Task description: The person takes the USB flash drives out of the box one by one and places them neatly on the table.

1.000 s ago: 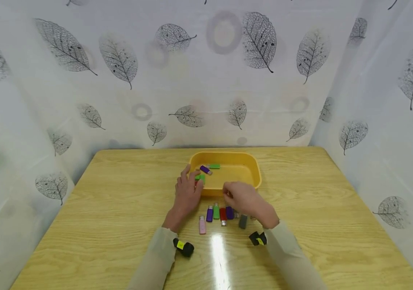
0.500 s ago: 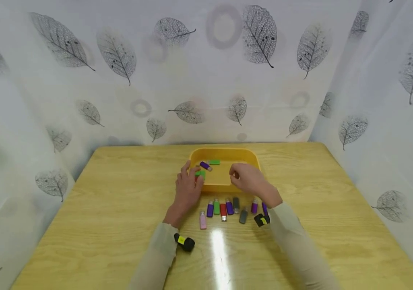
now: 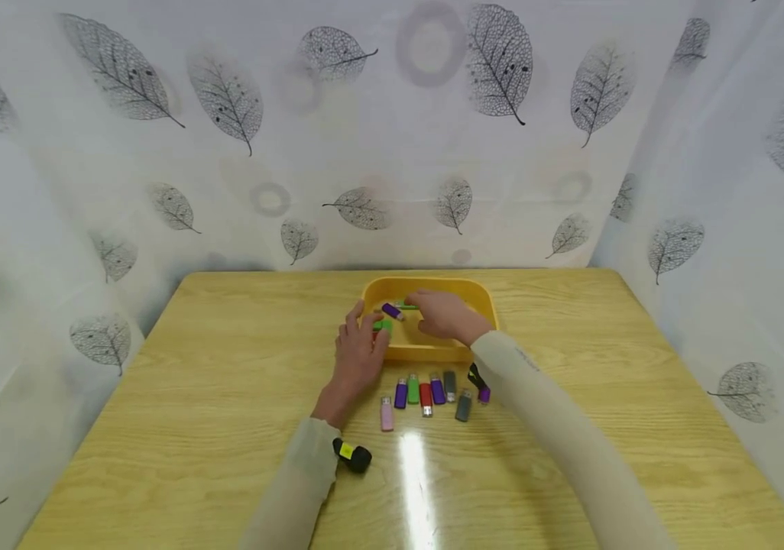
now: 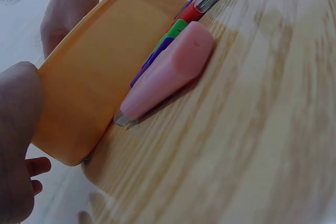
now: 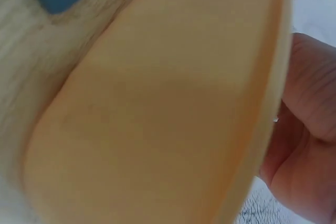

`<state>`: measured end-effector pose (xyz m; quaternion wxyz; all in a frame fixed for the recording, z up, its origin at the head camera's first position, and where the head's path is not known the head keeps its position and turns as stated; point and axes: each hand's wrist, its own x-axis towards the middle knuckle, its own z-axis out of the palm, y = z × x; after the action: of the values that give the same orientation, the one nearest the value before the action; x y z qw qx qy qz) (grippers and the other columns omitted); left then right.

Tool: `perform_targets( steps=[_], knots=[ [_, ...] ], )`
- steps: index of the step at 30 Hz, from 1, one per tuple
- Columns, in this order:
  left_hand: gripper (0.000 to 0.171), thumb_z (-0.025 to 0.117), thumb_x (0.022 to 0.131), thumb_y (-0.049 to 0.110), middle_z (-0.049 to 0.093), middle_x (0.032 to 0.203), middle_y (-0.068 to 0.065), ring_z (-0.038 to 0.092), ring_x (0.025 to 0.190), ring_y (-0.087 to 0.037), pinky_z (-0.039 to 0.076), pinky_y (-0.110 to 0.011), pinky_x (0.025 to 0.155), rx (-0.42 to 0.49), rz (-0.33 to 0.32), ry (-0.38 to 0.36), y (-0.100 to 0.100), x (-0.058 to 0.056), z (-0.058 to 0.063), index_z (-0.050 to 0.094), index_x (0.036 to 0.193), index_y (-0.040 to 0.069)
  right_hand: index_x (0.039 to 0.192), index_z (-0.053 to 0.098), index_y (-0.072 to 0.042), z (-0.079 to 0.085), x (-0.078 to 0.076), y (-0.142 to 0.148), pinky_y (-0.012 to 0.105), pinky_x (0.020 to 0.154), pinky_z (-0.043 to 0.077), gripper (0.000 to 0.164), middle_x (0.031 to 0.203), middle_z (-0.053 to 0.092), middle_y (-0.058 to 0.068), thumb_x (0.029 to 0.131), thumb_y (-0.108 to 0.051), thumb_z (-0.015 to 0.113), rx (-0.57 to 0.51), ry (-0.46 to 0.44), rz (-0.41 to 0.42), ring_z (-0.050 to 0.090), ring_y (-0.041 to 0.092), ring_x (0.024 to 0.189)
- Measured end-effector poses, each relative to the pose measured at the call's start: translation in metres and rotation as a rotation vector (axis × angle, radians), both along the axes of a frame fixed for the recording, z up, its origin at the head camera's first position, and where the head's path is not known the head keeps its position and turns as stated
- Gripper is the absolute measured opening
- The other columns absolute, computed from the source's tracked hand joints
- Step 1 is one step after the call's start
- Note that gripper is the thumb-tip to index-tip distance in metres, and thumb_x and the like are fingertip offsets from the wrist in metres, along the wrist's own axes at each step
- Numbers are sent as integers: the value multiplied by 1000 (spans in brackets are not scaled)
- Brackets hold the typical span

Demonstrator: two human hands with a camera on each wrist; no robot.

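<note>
My left hand holds the front left corner of a yellow tray, with some fingers along the outside and thumb and forefinger over the rim. My right hand is inside the tray, fingertips beside a green USB stick; thumb and fingers stand apart. A purple USB stick lies left of it. Another green stick and a red one are partly hidden by my left hand. In the right wrist view the tray wall covers my right fingertips.
In front of the tray several USB sticks form a row, among them a red one and a grey one. A pink stick lies at the left end. Patterned curtains enclose the wooden table.
My right hand has moved from the tray's front rim deeper inside and left towards the green USB stick, its fingers opening. The left hand stays at the tray's corner.
</note>
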<state>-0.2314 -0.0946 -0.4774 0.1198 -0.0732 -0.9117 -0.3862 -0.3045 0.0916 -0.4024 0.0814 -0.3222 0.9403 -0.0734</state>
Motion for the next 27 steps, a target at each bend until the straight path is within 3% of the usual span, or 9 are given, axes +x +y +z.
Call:
perform_targets(
  steps=[9, 15, 20, 23, 27],
  knots=[
    [43, 42, 99, 33, 21, 161, -13, 39, 122, -40, 32, -56, 103, -9, 10, 11, 1, 0, -2, 55, 134, 11, 152, 39, -16, -8, -13, -29, 42, 97, 50, 69, 148, 50, 8, 90, 2, 62, 87, 1, 53, 57, 28, 124],
    [40, 42, 99, 32, 23, 160, -14, 39, 123, -40, 33, -55, 102, -17, 14, 27, 0, -1, -1, 56, 131, 10, 140, 52, -20, -15, -12, -39, 43, 109, 40, 36, 136, 60, 5, 104, -14, 50, 75, -83, 40, 55, 26, 127],
    [39, 43, 101, 32, 22, 160, -14, 38, 126, -40, 33, -55, 103, -32, 16, 10, 1, 0, -1, 55, 131, 11, 141, 54, -20, -17, -8, -43, 39, 114, 34, 37, 142, 57, 3, 106, -18, 47, 115, -104, 15, 50, 23, 133],
    [39, 43, 101, 32, 22, 160, -13, 38, 127, -40, 33, -56, 103, -25, 16, 7, 1, 0, -1, 55, 132, 12, 140, 55, -17, -17, -7, -45, 39, 112, 37, 36, 140, 58, 6, 105, -14, 48, 146, -76, 5, 52, 24, 131],
    [40, 44, 101, 32, 24, 159, -14, 39, 126, -41, 33, -57, 103, -22, 20, 23, 1, -1, -2, 55, 133, 11, 127, 60, -10, -17, -9, -49, 39, 104, 45, 27, 126, 63, 10, 101, -7, 53, 188, -39, 7, 59, 26, 118]
  ],
)
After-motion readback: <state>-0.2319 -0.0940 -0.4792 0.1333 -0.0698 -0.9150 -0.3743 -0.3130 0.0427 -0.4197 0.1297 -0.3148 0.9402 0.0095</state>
